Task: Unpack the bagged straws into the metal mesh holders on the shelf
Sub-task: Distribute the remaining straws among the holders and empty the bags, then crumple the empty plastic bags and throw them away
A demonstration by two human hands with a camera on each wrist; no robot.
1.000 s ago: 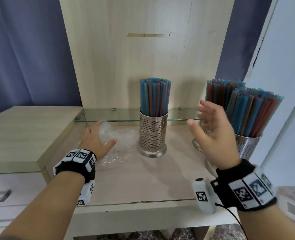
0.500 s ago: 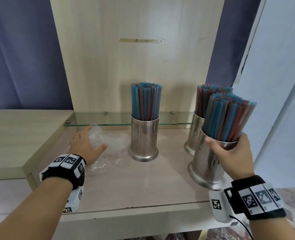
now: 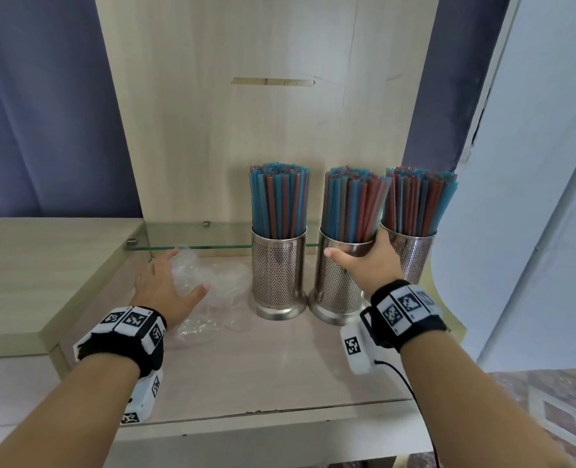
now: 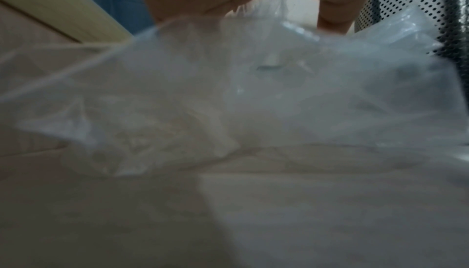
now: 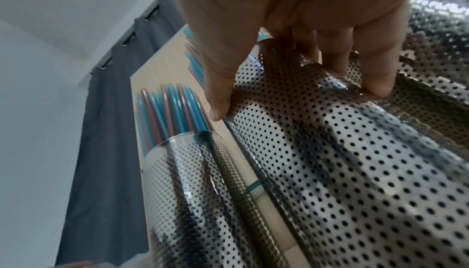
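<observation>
A pale wooden shelf (image 3: 279, 373) sat in front of you, backed by a tall wood panel with dark blue curtains (image 3: 43, 113) on both sides and a narrow glass ledge (image 3: 192, 236) running along the back. Three perforated metal holders stood in a row on it, each packed with upright blue and reddish-brown straws. The left holder (image 3: 278, 275) stood alone; the middle holder (image 3: 339, 282) was just beside it, and the right holder (image 3: 411, 255) stood slightly farther back, close against the middle one.

Your right hand (image 3: 369, 265) gripped the middle holder near its rim, thumb across the front and fingers (image 5: 355, 61) curled round the far side, pressing into the gap against the right holder. The straws (image 3: 354, 204) in that holder leaned a little to the right at their tops.

Your left hand (image 3: 168, 285) lay palm down, fingers spread and relaxed, on the crumpled clear plastic bag (image 3: 212, 292), which lay empty on the shelf to the left of the holders. In the left wrist view the bag (image 4: 253, 95) filled most of the picture, blurred, with the dotted wall of the left holder (image 4: 406, 1) at the upper right.
</observation>
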